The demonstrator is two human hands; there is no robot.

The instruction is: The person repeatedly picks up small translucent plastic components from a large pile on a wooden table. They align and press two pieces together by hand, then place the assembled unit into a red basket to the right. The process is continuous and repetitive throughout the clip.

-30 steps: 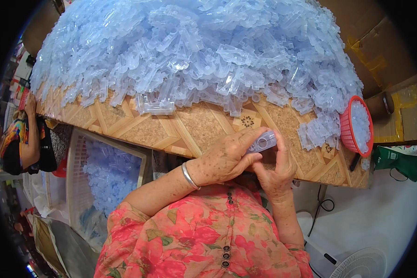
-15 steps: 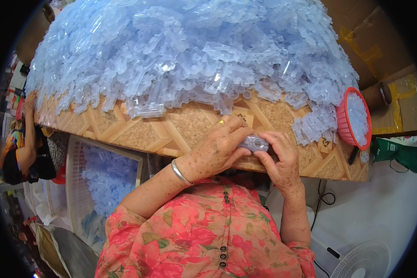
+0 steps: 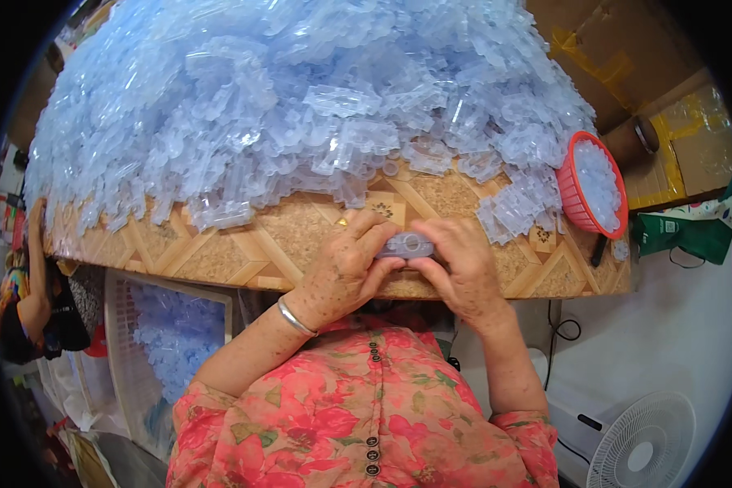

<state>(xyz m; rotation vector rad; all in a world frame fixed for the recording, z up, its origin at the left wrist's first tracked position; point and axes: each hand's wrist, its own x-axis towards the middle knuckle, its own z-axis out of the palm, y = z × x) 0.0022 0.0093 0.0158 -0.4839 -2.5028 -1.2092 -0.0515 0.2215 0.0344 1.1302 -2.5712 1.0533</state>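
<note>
Between my two hands, just above the near edge of the wood-patterned table, is a small translucent plastic piece with a round ring on it. My left hand pinches its left end between thumb and fingers. At the other end, the thumb and fingers of my right hand close on it too. Beyond my hands rises a large heap of clear bluish plastic pieces, spilling onto the tabletop. A few flat pieces lie to the right of my hands.
A red basket of similar pieces stands at the table's right end, beside a dark stick-like object. Below left is a white crate holding more pieces. A fan stands lower right. Another person's arm reaches in at far left.
My view has shifted, so the table and heap sit further left. The plastic piece has turned level, its ring now facing up, and my right fingers have closed further over its end.
</note>
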